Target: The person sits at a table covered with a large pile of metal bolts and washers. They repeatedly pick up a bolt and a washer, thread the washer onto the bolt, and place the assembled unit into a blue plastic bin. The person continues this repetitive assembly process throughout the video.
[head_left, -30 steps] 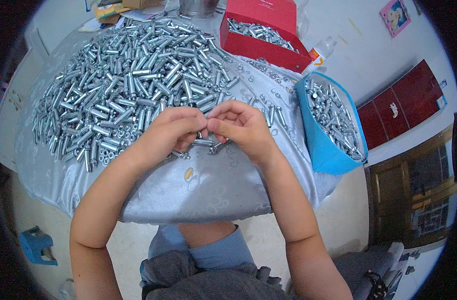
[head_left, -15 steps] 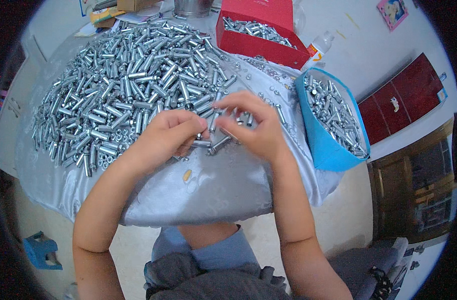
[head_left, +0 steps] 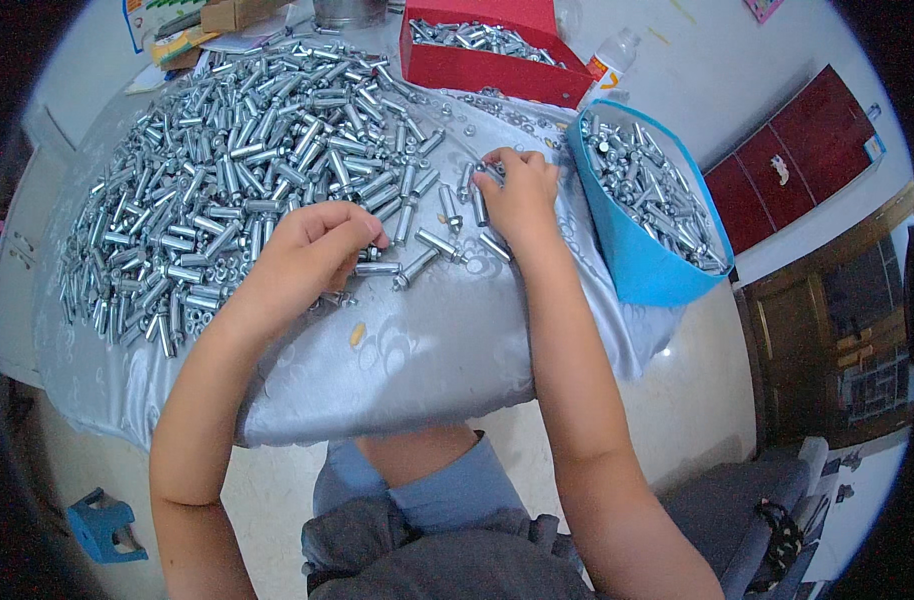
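Observation:
A large heap of silver metal expansion bolts [head_left: 247,170] covers the left and middle of the table. My left hand [head_left: 317,255] rests at the heap's near right edge, thumb pressed against its curled fingers; whatever they hold is hidden. Farther right, my right hand [head_left: 524,195] reaches down with its thumb and fingers closed around an expansion bolt [head_left: 480,207], beside a few others standing close together. Several loose expansion bolts [head_left: 442,246] lie between the two hands. Small nuts [head_left: 202,318] are scattered along the near side of the heap.
To the right stands a blue fabric bin [head_left: 667,275] full of bolts. A red box [head_left: 477,70] with more bolts sits at the back, beside a plastic bottle [head_left: 614,62]. A small yellowish piece [head_left: 358,334] lies near the front. On the floor is a blue stool [head_left: 107,527].
My right hand has moved away from my left, to the right and farther back, down to the bolts there. My left hand stays near the heap's edge. The whole view has shifted slightly.

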The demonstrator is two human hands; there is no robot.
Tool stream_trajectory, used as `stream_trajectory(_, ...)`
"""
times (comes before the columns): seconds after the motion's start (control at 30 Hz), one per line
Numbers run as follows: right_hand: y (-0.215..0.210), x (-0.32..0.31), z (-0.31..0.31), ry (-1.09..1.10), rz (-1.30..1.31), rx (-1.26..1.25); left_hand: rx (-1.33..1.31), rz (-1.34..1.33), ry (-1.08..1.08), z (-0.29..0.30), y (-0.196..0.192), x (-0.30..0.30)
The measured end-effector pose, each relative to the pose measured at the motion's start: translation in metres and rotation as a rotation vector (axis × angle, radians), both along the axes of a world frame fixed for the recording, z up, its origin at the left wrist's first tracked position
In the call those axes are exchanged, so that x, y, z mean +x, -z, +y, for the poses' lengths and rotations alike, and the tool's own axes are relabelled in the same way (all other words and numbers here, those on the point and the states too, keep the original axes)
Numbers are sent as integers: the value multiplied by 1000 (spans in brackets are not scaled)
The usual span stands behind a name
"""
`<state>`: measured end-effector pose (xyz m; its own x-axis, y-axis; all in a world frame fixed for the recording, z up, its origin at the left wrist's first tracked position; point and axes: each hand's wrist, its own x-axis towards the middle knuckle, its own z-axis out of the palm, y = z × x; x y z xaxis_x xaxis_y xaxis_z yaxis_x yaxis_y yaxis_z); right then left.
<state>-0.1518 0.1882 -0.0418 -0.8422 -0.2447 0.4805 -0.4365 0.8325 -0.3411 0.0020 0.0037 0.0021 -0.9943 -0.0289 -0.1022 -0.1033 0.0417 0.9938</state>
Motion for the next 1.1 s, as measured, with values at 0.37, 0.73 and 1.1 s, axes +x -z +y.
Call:
stream_trajectory(0.37, 2, -1, 1, -34, 17, 0, 55, -1, -16, -5, 4, -1)
stream_trajectory(0.73, -13, 9, -3, -234, -162, -252, 43, 4, -33, -3, 0, -1)
stream_trajectory(1.1, -32, 54, -31, -1040, -1004, -780, 116, -51, -54, -2, 6, -1)
